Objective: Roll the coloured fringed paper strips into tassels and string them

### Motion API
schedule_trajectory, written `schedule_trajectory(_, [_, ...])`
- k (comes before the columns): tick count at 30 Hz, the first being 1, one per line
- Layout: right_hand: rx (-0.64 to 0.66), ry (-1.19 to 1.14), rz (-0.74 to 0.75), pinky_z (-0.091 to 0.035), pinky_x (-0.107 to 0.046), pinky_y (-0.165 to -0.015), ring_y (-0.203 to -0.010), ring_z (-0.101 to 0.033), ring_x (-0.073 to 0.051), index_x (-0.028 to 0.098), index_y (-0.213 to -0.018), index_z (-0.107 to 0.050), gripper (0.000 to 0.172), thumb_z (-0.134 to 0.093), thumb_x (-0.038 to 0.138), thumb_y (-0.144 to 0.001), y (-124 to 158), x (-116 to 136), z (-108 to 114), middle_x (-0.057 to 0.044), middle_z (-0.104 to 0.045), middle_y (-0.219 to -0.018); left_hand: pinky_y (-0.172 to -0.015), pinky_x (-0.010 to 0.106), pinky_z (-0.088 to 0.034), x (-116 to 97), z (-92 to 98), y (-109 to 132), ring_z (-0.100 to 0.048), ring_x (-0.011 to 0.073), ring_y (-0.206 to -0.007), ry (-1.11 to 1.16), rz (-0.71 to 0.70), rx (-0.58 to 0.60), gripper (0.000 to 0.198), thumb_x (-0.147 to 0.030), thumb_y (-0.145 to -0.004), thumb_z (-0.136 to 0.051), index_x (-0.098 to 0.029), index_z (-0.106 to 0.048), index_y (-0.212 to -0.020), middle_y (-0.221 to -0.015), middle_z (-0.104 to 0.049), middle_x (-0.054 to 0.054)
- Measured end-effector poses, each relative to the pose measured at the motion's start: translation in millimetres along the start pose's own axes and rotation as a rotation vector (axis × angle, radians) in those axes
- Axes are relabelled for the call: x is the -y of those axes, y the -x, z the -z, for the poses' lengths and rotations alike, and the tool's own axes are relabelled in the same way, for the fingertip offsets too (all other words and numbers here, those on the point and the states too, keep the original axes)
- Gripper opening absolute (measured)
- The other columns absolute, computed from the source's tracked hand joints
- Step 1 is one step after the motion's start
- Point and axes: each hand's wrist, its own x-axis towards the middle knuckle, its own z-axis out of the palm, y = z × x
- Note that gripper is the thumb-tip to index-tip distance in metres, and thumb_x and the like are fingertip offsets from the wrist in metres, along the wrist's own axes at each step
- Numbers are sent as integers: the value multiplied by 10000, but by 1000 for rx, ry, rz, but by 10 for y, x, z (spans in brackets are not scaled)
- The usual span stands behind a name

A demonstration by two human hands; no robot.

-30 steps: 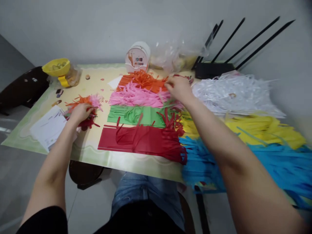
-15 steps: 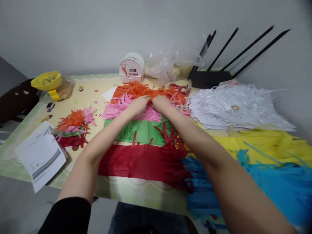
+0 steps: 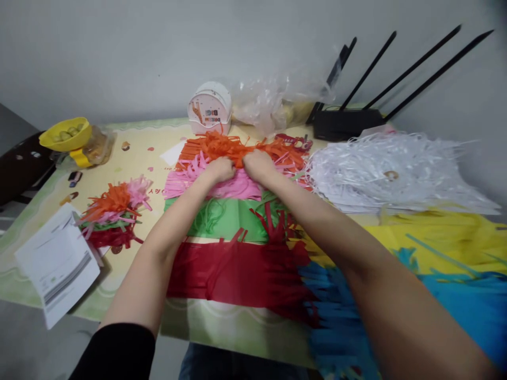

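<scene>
Both hands work at the far middle of the table, where orange fringed tissue paper (image 3: 291,152) borders a pink fringed sheet (image 3: 241,183). My left hand (image 3: 222,169) is closed at the orange paper's near edge, its fingertips partly hidden. Just beside it, my right hand (image 3: 257,164) is also closed on the orange paper, knuckles up. Closer to me lie a green fringed sheet (image 3: 245,219) and a dark red one (image 3: 241,272). A small multicoloured bundle of cut strips (image 3: 114,208) rests left of my left forearm.
White fringed paper (image 3: 356,171) is piled at right, with yellow paper (image 3: 447,232) and blue paper (image 3: 455,301) nearer. Behind stand a black router (image 3: 348,124), a clear plastic bag (image 3: 261,105) and a round box (image 3: 209,108). A printed white sheet (image 3: 59,269) and yellow bowl (image 3: 65,138) are on the left.
My hands have drawn slightly apart and a little toward me along the orange paper. The camera view has shifted slightly; the other sheets lie as before.
</scene>
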Motion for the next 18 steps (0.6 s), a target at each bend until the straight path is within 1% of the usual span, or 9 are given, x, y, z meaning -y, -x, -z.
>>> schedule_trajectory(2, [4,-32,-35,-504,-371,-950,-1200,-687,-338,17,-1217,-748,387,-454,108,-982,-52,-47,-3,-278,-746,-1214,-1039,339,-534,-6,44,-6,-714,261,-1192,-5,19,3,401,-281,-990,-479,-130,-737,-1256,-1279,-753,172])
schedule_trajectory(5, [20,-90,-64,-505,-308,-901,-1097,-718,-275,97,-1145,-788,296,-577,205,-968,-139,-152,2,-180,-790,-1149,-996,354,-544,-31,96,8,-722,281,-1189,-13,35,-26,434,-373,-999,-526,-192,-685,-1360,-1295,-756,145])
schedule_trajectory(7, [22,-121,-68,-500,-281,-891,-1049,-717,-240,127,-1107,-800,263,-612,237,-959,-162,-210,22,-134,-805,-1100,-988,385,-539,-62,112,9,-720,314,-1194,-25,47,-60,430,-411,-1012,-524,-180,-708,-1324,-1274,-758,167])
schedule_trajectory(8, [16,-130,-70,-500,-285,-898,-1044,-713,-239,127,-1101,-801,263,-609,239,-960,-153,-223,36,-130,-806,-1090,-992,403,-532,-81,114,2,-717,330,-1195,-33,55,-79,422,-397,-1022,-507,-155,-725,-1290,-1256,-759,189])
schedule_trajectory(9, [2,-133,-77,-499,-305,-921,-1070,-703,-255,120,-1115,-798,280,-591,236,-967,-127,-221,52,-144,-798,-1112,-1001,421,-521,-102,113,-11,-716,341,-1193,-43,65,-98,413,-356,-1033,-480,-124,-736,-1259,-1238,-758,212])
schedule_trajectory(11, [-55,-124,-83,-480,-379,-1004,-1201,-648,-315,84,-1195,-769,356,-512,232,-998,-35,-164,77,-205,-753,-1235,-1040,453,-487,-142,109,-50,-713,344,-1183,-62,80,-134,413,-246,-1041,-413,-73,-743,-1220,-1203,-756,246])
schedule_trajectory(13, [-79,-103,-31,-437,-450,-1076,-1304,-572,-370,19,-1277,-719,445,-406,214,-1027,78,-42,75,-277,-685,-1334,-1084,470,-444,-167,112,-96,-698,335,-1192,-79,85,-168,432,-163,-1033,-360,-60,-746,-1196,-1189,-758,250])
schedule_trajectory(16, [-10,-88,78,-412,-440,-1104,-1277,-580,-361,-64,-1302,-673,496,-324,125,-1004,169,192,1,-327,-664,-1326,-1119,478,-392,-163,153,-153,-649,330,-1250,-101,84,-228,441,-141,-1027,-344,-72,-750,-1186,-1233,-750,237])
schedule_trajectory(18, [30,-90,78,-389,-433,-1135,-1321,-560,-355,-94,-1383,-606,525,-325,82,-977,138,321,-72,-340,-622,-1398,-1108,485,-385,-145,206,-172,-627,335,-1266,-118,70,-293,446,-153,-1029,-341,-79,-754,-1181,-1239,-748,235])
